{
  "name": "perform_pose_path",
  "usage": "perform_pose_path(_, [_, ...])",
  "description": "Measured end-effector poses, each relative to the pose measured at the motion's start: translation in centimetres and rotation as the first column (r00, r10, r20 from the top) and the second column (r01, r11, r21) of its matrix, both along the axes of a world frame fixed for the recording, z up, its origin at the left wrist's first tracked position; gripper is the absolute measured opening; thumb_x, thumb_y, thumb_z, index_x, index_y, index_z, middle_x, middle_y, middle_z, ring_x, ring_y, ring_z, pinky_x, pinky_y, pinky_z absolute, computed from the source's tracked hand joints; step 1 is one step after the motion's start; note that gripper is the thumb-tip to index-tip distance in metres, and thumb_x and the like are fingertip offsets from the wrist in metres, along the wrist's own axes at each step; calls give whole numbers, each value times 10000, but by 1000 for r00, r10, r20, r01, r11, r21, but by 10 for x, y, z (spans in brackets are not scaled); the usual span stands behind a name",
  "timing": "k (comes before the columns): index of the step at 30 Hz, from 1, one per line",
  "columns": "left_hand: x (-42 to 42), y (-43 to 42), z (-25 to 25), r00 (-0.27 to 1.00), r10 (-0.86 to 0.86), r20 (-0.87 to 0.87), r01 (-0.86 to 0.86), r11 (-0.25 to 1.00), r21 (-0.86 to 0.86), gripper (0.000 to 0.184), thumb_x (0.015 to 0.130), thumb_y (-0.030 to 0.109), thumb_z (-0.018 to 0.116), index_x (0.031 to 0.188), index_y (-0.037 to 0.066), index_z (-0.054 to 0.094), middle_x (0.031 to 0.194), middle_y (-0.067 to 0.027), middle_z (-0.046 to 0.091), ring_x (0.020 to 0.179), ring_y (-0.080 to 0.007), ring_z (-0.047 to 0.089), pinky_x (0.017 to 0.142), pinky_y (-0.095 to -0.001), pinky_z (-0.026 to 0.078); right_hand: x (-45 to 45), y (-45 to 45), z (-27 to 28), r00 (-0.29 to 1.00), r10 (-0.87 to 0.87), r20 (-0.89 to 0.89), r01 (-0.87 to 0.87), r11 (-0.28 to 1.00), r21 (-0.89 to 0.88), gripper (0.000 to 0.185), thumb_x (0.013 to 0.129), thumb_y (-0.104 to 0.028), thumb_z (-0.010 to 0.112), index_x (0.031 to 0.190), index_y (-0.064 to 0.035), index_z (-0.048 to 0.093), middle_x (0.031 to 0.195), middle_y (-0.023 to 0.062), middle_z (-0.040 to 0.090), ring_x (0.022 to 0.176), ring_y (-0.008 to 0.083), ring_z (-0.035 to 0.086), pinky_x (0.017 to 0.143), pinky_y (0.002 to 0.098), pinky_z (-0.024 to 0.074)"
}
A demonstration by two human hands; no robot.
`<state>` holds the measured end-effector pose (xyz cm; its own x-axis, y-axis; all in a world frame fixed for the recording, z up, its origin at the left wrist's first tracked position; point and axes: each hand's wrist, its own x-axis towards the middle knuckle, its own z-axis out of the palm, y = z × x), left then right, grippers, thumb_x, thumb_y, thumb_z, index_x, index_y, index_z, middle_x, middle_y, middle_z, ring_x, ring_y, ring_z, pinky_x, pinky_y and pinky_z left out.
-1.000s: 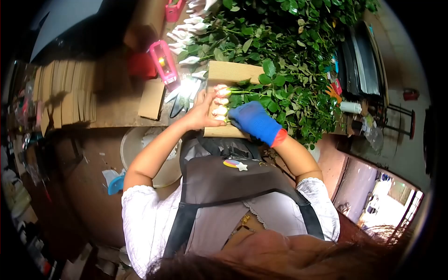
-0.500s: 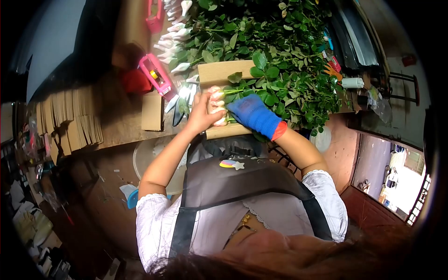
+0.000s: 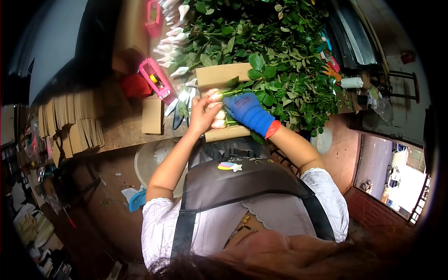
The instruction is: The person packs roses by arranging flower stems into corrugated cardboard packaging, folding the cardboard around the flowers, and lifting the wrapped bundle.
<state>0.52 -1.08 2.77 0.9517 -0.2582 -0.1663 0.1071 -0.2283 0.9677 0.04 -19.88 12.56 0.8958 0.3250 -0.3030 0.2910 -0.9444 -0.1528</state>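
Observation:
Several pale pink roses [image 3: 218, 123] lie in a column on a sheet of ribbed cardboard [image 3: 223, 74], their leafy stems pointing right. Bare, my left hand [image 3: 201, 114] touches the blooms from the left, thumb and fingers bent around one rose near the top. A blue glove covers my right hand [image 3: 247, 110], which is at the stems just right of the blooms. Its fingers are pressed together around a stem, though the fingertips are partly hidden. Green foliage [image 3: 289, 60] spreads beyond and to the right.
White-wrapped buds [image 3: 173, 44] line the foliage's left side. Pink tape dispensers [image 3: 156, 80] stand on the table [image 3: 126, 135], near a cardboard piece [image 3: 152, 115] and stacked cardboard [image 3: 70, 116]. A white roll [image 3: 352, 82] lies right. Below the table edge is a pale bucket [image 3: 144, 161].
My left hand has shifted up along the column of roses, uncovering the lower blooms. My right hand has moved slightly up and left along the stems. The camera view has shifted too.

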Motion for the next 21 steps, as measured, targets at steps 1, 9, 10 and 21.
perform_pose_path(1, [-2,-1,2,997,24,74,-27,999,33,333,825,283,823,1043,52,722,1169,-177,495,1060,-302,579,944,-367,485,-3,1,5,999,-52,6,52,998,20,210,906,-305,603,934,-107,665,874,126,735,825,309,728,693,446,548])
perform_pose_path(9, [-5,-4,-2,991,37,130,-46,996,72,265,838,181,836,992,16,698,1102,-109,496,940,-193,588,816,-302,506,24,-2,-13,990,-141,-17,140,990,-17,289,940,-389,577,1061,-140,664,912,110,738,839,321,712,743,472,542])
perform_pose_path(10, [-6,-4,-4,991,36,128,-45,997,65,269,839,181,834,996,14,693,1100,-113,497,946,-197,588,824,-303,504,25,-5,-15,990,-141,-22,141,990,-16,312,938,-418,567,1074,-155,667,915,111,737,854,318,710,751,480,535])
perform_pose_path(21, [-4,-4,-18,978,43,206,-57,996,63,568,844,186,824,1283,8,511,1133,-116,529,1040,-215,585,930,-345,483,24,-14,-23,994,-105,23,104,994,41,324,936,-452,558,1124,-211,665,881,122,729,796,336,699,693,486,531])
